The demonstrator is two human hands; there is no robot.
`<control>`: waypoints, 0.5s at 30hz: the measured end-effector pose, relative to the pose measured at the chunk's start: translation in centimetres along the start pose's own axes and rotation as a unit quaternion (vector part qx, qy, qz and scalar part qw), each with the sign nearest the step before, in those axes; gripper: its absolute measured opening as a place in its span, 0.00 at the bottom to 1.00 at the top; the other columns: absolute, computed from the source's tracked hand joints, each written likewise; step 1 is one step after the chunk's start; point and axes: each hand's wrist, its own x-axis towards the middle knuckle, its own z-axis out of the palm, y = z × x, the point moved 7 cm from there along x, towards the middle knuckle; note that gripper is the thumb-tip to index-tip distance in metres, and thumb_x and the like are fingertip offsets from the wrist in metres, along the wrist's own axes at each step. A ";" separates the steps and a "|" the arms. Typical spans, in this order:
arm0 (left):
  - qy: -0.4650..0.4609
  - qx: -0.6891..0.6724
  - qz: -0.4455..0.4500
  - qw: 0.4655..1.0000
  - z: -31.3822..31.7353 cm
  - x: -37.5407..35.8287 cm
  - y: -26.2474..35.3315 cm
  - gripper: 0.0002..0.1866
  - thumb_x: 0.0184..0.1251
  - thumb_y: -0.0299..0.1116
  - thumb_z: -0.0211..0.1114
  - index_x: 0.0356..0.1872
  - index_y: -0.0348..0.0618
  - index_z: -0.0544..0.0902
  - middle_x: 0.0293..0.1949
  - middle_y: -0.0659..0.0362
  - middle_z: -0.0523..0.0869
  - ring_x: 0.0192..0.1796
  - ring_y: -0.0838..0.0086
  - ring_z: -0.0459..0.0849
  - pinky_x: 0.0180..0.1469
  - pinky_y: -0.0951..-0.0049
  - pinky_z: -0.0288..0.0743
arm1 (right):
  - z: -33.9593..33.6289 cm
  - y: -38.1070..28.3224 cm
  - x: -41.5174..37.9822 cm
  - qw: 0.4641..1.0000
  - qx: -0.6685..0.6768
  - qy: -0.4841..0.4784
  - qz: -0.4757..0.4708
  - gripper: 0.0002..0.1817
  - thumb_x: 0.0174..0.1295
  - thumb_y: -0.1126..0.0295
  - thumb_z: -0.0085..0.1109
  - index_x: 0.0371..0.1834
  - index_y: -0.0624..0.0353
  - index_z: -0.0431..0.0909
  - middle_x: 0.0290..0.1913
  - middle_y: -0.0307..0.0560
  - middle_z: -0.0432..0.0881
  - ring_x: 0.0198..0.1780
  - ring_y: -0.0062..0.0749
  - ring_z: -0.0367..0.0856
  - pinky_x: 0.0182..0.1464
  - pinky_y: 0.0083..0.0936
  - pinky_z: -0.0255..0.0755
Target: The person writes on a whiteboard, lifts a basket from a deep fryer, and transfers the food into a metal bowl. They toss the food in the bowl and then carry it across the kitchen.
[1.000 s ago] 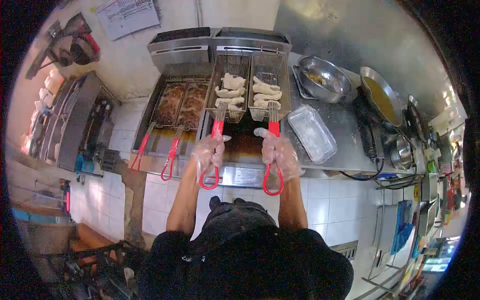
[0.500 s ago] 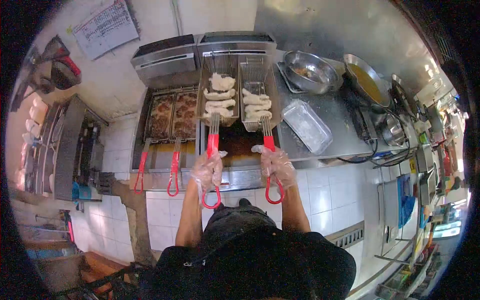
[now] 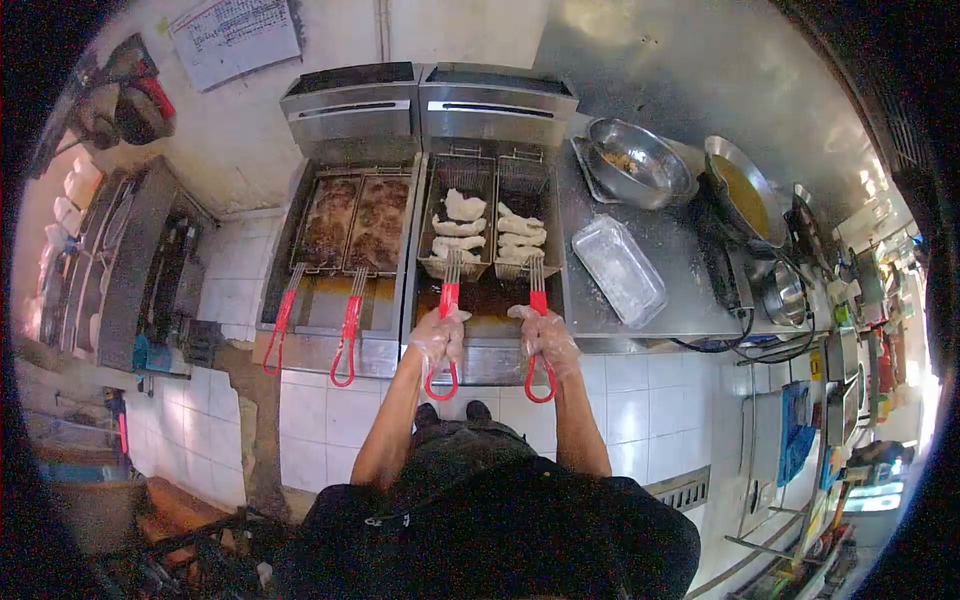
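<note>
In plastic gloves, my left hand [image 3: 438, 338] grips the red handle of a wire fryer basket [image 3: 460, 174] holding pale, coated pieces of food [image 3: 459, 227]. My gloved right hand [image 3: 550, 340] is closed around the red handle of a second fryer basket [image 3: 523, 180], beside the first. Similar pale pieces [image 3: 520, 235] lie in its near part. Both baskets are within the right-hand well of the deep fryer [image 3: 410, 345], with brown oil [image 3: 490, 303] showing at their near ends. How deep the baskets reach is hidden.
Left of my hands, two more baskets with red handles [image 3: 346, 340] sit in dark, bubbling oil [image 3: 380, 215]. On the steel counter [image 3: 590, 290] at right stand a foil tray [image 3: 620, 270], a metal bowl [image 3: 640, 165] and a pan of yellowish liquid [image 3: 740, 195]. A black cable [image 3: 700, 345] hangs over its edge.
Both baskets have gone down into the fryer well, away from my head. My hands have gone down with them, still gripping the handles. The view has shifted slightly.
</note>
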 end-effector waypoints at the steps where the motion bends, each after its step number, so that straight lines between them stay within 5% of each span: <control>1: 0.000 0.000 0.000 1.000 -0.2 0.6 -0.3 0.15 0.54 0.26 0.52 0.44 0.33 0.69 0.11 0.63 0.64 0.10 0.76 0.63 0.11 0.74 0.59 | -0.4 0.3 0.6 0.999 -0.031 0.010 0.003 0.18 0.57 0.61 0.53 0.40 0.67 0.72 0.15 0.28 0.60 0.14 0.13 0.57 0.16 0.13 0.52; 3: 0.006 -0.021 -0.032 0.999 -0.1 1.6 -0.9 0.16 0.61 0.34 0.51 0.45 0.32 0.69 0.11 0.66 0.64 0.09 0.80 0.61 0.10 0.78 0.56 | -0.6 1.1 1.6 1.000 0.010 -0.010 -0.015 0.18 0.57 0.61 0.53 0.39 0.67 0.72 0.14 0.28 0.60 0.13 0.13 0.57 0.16 0.13 0.52; 9: 0.008 -0.007 -0.071 0.997 -1.6 3.9 -3.8 0.13 0.61 0.34 0.50 0.42 0.36 0.71 0.11 0.65 0.65 0.09 0.79 0.62 0.10 0.77 0.56 | -1.8 3.7 3.3 1.000 -0.014 0.012 -0.015 0.17 0.56 0.58 0.54 0.35 0.64 0.75 0.12 0.30 0.60 0.13 0.14 0.57 0.15 0.15 0.53; 11: 0.006 -0.119 -0.111 0.987 -2.2 4.7 -5.3 0.13 0.61 0.34 0.49 0.43 0.38 0.70 0.11 0.66 0.64 0.09 0.77 0.61 0.10 0.74 0.56 | -2.2 4.5 3.6 1.000 -0.004 0.020 -0.004 0.17 0.56 0.58 0.54 0.32 0.63 0.76 0.12 0.30 0.61 0.13 0.15 0.58 0.15 0.16 0.54; 13: 0.002 -0.158 -0.129 0.979 -2.2 4.6 -6.0 0.13 0.60 0.31 0.50 0.44 0.37 0.69 0.11 0.65 0.64 0.09 0.75 0.62 0.11 0.71 0.57 | -3.2 5.0 4.1 0.986 -0.144 0.077 0.038 0.16 0.56 0.59 0.55 0.26 0.63 0.77 0.11 0.32 0.63 0.12 0.16 0.60 0.15 0.17 0.55; 15: 0.023 -0.077 -0.104 0.991 -2.6 5.3 -6.6 0.05 0.57 0.31 0.55 0.27 0.45 0.68 0.08 0.63 0.63 0.07 0.75 0.62 0.09 0.72 0.57 | -3.1 5.3 3.8 0.987 -0.135 0.075 0.045 0.16 0.55 0.59 0.55 0.24 0.63 0.77 0.11 0.33 0.64 0.12 0.17 0.61 0.15 0.17 0.56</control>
